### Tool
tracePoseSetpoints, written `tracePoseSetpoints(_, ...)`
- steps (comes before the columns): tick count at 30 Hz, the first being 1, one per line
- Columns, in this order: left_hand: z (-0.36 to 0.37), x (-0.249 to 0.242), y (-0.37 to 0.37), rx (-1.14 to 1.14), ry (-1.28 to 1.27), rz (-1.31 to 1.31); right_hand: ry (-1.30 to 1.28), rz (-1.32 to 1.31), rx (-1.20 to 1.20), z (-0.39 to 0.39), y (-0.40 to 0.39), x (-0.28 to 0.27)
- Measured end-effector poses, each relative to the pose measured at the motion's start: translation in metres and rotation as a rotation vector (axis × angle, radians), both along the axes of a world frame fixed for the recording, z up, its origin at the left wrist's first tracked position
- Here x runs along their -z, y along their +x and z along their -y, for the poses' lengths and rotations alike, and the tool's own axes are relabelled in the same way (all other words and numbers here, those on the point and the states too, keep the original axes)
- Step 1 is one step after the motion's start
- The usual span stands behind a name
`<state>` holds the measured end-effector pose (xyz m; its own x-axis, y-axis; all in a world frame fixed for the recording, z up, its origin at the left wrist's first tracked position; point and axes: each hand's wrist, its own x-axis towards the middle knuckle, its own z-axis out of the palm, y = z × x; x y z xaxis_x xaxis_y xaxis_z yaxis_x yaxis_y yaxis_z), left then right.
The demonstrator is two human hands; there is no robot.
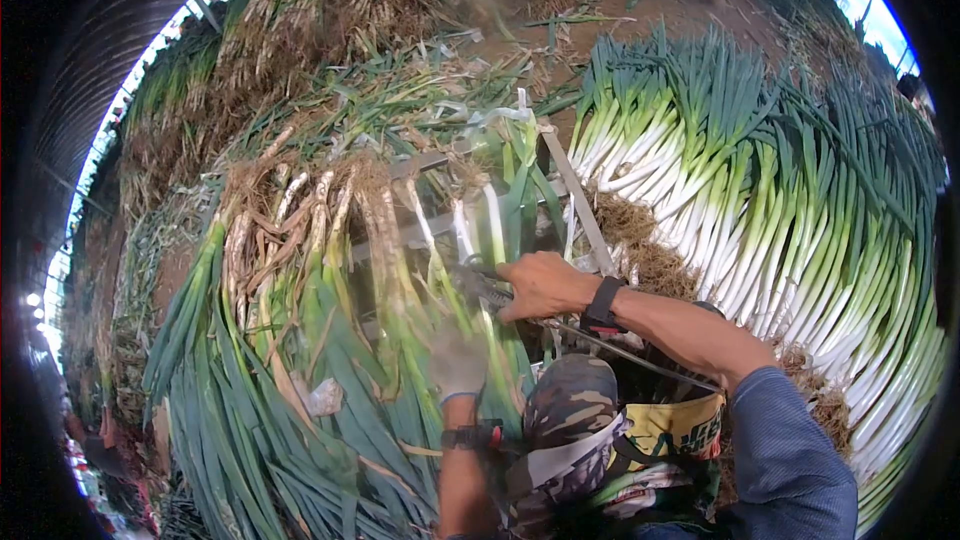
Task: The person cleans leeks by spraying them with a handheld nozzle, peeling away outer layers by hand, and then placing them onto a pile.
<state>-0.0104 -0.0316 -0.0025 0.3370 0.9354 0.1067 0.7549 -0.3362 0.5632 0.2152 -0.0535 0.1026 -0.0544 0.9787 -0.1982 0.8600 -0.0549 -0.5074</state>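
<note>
My right hand (540,285), bare with a black wristband, is closed round a dark tool (483,280) with a hose trailing from it to the lower right. My left hand (458,360), light and blurred by motion, lies over the green leaves of the leeks just left of my knee; its fingers cannot be made out. Several untrimmed leeks (320,230), with brown roots and dry outer leaves, lie in front of me and to the left. Two leeks with white stems (494,220) rest beside the tool, on a metal frame (580,195).
Clean leeks (740,210) with white stems are piled on the right, beside a strip of cut roots (640,230). More rooty leeks (290,20) stand in heaps at the back left. Leaf scraps (400,95) litter the soil beyond the frame.
</note>
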Motion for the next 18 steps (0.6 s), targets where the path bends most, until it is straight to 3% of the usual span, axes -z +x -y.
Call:
tracePoseSetpoints(4,-0.002,0.005,-0.005,0.016,-0.010,-0.003,0.023,0.005,-0.013,-0.008,-0.001,-0.001)
tracePoseSetpoints(12,0.001,-0.005,-0.004,-0.005,-0.102,0.100,-0.204,0.074,-0.147,0.029,-0.003,-0.030)
tracePoseSetpoints(18,0.002,-0.003,-0.008,0.029,-0.058,0.102,-0.073,0.056,-0.087,0.007,-0.005,-0.011)
